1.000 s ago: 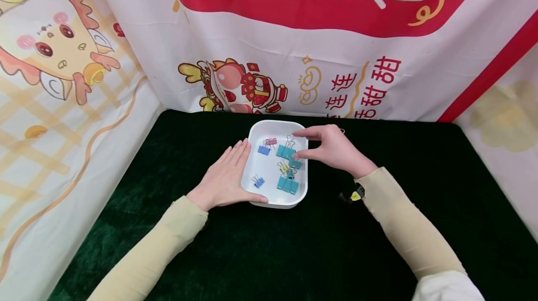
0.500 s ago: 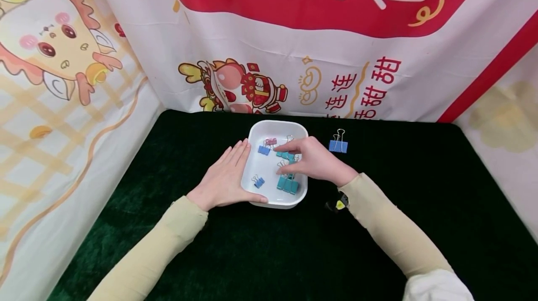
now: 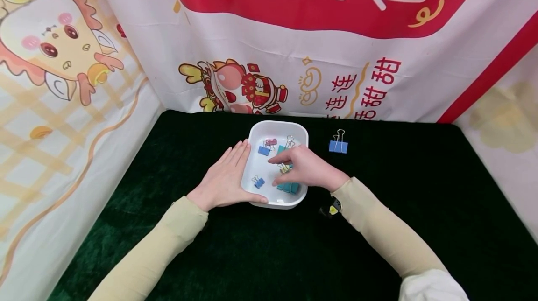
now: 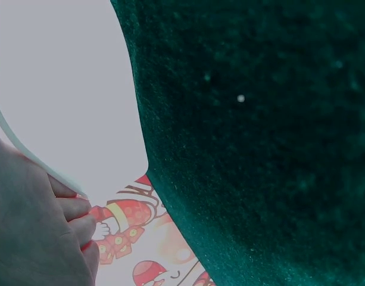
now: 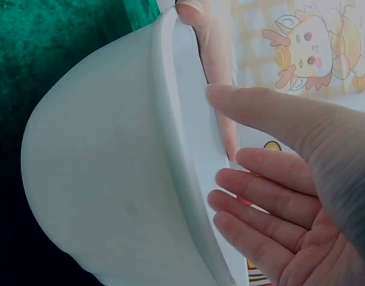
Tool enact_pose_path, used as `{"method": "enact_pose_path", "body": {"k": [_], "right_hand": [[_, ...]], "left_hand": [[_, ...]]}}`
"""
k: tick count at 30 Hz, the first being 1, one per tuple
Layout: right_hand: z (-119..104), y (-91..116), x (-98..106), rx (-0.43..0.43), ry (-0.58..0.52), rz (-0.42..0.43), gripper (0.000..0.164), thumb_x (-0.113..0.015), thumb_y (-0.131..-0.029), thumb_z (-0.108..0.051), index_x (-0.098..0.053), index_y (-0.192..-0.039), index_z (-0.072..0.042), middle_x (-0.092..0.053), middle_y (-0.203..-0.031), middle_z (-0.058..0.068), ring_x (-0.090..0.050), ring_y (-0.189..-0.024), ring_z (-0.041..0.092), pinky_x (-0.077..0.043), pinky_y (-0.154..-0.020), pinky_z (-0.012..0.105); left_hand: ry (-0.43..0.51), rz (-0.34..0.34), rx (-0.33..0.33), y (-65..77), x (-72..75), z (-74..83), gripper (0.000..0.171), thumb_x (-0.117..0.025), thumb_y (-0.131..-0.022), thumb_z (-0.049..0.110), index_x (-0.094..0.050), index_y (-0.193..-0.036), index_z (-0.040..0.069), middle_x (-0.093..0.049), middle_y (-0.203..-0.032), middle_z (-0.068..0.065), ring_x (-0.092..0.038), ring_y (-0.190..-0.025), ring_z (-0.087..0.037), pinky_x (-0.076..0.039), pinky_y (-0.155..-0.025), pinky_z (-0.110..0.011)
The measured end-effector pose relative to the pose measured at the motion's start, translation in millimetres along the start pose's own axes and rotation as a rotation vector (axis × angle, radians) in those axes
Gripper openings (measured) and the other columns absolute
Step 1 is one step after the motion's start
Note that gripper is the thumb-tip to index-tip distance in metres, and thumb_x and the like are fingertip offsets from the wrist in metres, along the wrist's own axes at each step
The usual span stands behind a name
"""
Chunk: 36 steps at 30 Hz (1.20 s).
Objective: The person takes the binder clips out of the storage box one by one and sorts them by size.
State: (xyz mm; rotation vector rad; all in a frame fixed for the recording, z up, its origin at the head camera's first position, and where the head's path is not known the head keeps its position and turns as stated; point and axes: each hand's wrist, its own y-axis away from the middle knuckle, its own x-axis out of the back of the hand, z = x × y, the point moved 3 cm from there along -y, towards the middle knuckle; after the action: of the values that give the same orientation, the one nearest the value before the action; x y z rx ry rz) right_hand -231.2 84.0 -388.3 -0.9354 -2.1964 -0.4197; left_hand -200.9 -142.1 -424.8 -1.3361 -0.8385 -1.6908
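Observation:
A white tray (image 3: 278, 124) holds several binder clips. My left hand (image 3: 224, 177) lies along its left side with straight fingers, the thumb over the near rim. Above the tray's right half is my right hand (image 3: 308, 165), thumb and fingers spread apart with nothing between them; the right wrist view shows its palm (image 5: 301, 238) beside the tray wall (image 5: 105, 149). Under it are a yellow clip (image 3: 286, 169) and teal clips (image 3: 288, 188), partly hidden. A blue clip (image 3: 264, 150), a pink clip (image 3: 271, 142) and a smaller blue clip (image 3: 258, 182) lie on the left.
On the dark green cloth (image 3: 378, 161), right of the tray, a larger blue binder clip (image 3: 338, 146) stands with its wire handles up. A printed white curtain (image 3: 269, 49) rises behind the table's far edge.
My right hand has moved from the tray's right rim leftward and nearer, over the yellow and teal clips. This uncovers the blue clip on the cloth. My left hand stays put.

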Motion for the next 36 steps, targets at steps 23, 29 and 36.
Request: {"method": "enact_pose_path", "body": {"k": [23, 29, 36], "right_hand": [[1.4, 5.7, 0.2, -0.111, 0.034, -0.01, 0.027, -0.077, -0.088, 0.0, -0.077, -0.115, -0.005, -0.074, -0.105, 0.008, -0.068, -0.083, 0.013, -0.06, -0.076, 0.029], [-2.5, -1.6, -7.6, 0.019, -0.01, -0.024, 0.023, -0.075, -0.091, 0.001, -0.077, -0.113, -0.006, -0.075, -0.098, 0.002, -0.068, -0.083, 0.008, -0.058, -0.081, 0.028], [-4.9, -8.7, -9.3, 0.071, -0.015, -0.031, 0.027, -0.075, -0.092, -0.002, -0.076, -0.118, -0.008, -0.075, -0.109, 0.001, -0.069, -0.097, 0.008, -0.056, -0.088, 0.028]], "left_hand": [[0.022, -0.006, 0.011, 1.4, -0.5, 0.2, 0.137, -0.059, -0.069, 0.092, -0.008, -0.164, 0.008, -0.001, -0.17, -0.005, 0.001, -0.155, -0.019, -0.006, -0.123, -0.042], [0.026, -0.005, 0.009, 1.4, 0.0, 0.4, 0.136, -0.057, -0.069, 0.093, -0.006, -0.164, 0.009, -0.001, -0.17, -0.005, 0.001, -0.155, -0.019, -0.006, -0.123, -0.042], [0.033, -0.005, 0.006, 0.9, 1.0, 0.9, 0.135, -0.059, -0.071, 0.091, -0.005, -0.164, 0.01, -0.002, -0.17, -0.005, 0.001, -0.155, -0.02, -0.006, -0.123, -0.042]]}}
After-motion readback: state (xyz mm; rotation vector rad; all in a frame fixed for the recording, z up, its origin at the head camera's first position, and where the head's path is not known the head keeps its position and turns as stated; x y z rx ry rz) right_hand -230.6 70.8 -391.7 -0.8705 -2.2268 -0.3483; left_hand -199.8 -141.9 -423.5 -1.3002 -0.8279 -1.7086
